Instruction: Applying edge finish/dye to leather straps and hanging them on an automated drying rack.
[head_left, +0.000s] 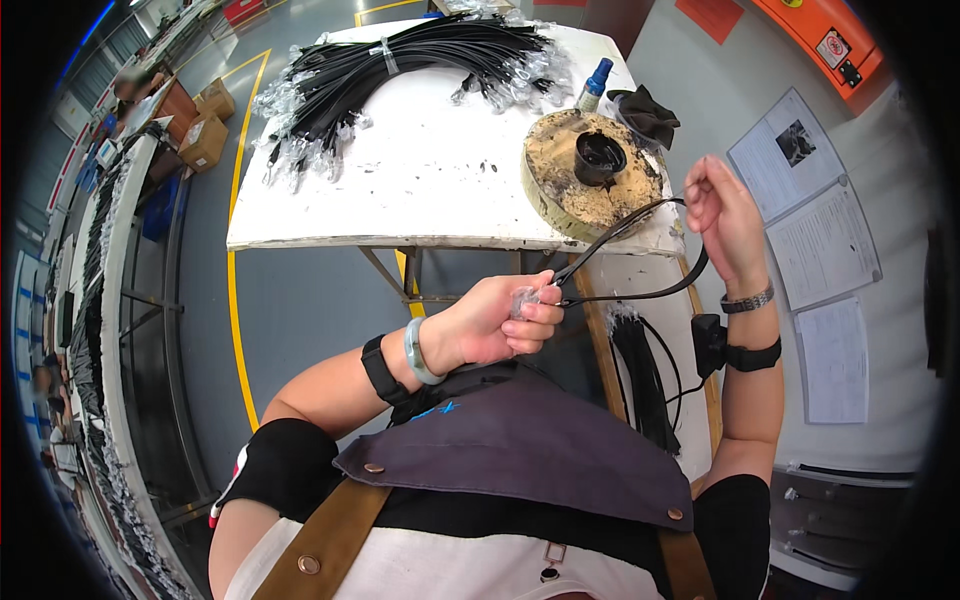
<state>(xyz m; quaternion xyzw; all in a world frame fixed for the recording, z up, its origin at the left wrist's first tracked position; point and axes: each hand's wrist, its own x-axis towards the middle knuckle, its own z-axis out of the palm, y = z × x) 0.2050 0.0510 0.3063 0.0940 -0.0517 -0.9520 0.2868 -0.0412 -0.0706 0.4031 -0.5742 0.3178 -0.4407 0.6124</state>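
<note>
My left hand [517, 322] is closed around a clear crinkled plastic piece [523, 300] at the end of a black cable [622, 297]. The cable loops up to my right hand [722, 215], whose curled fingers are on it at the right of the table. Just behind the loop, a round, stained tan block [560, 180] on the white table [330, 210] bears a small black cup [600, 157] with dark contents. Beside the block stand a blue-capped bottle [592, 92] and a crumpled dark cloth [645, 115].
A bundle of black cables [400, 65] with clear bags lies on the table, another [640, 380] below it. Papers [815, 240] hang on the right wall near an orange box [830, 45]. At left are a long cable-laden bench [125, 390], cartons [200, 140] and seated co-workers [135, 85].
</note>
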